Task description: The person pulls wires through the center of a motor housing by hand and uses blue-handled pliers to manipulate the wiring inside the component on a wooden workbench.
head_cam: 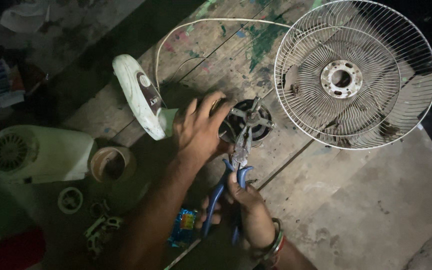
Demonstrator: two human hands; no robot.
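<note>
Lying at the far left edge of the scene is a white ribbed housing (pixel 36 152), resting on its side, with a small round cup (pixel 112 163) just to its right and a white ring-shaped part (pixel 70 200) nearer. A white fan neck piece (pixel 138 95) is slanting across the wooden boards (pixel 216 55), its pale cord (pixel 196 22) looping far and rightward. The left hand (pixel 200 129) is gripping the fan motor (pixel 248 122) in the middle of the boards, fingers curled over its left side and touching it. Nearer, a shiny blue wrapper (pixel 183 227) is lying beside the forearm. The right hand (pixel 248 212), wearing bangles at the wrist, is closing its fingers around the blue handles of the pliers (pixel 236 170), whose metal tips are reaching the motor's front. To the right, a round wire fan guard (pixel 355 75) is lying flat, just beside the motor.
</note>
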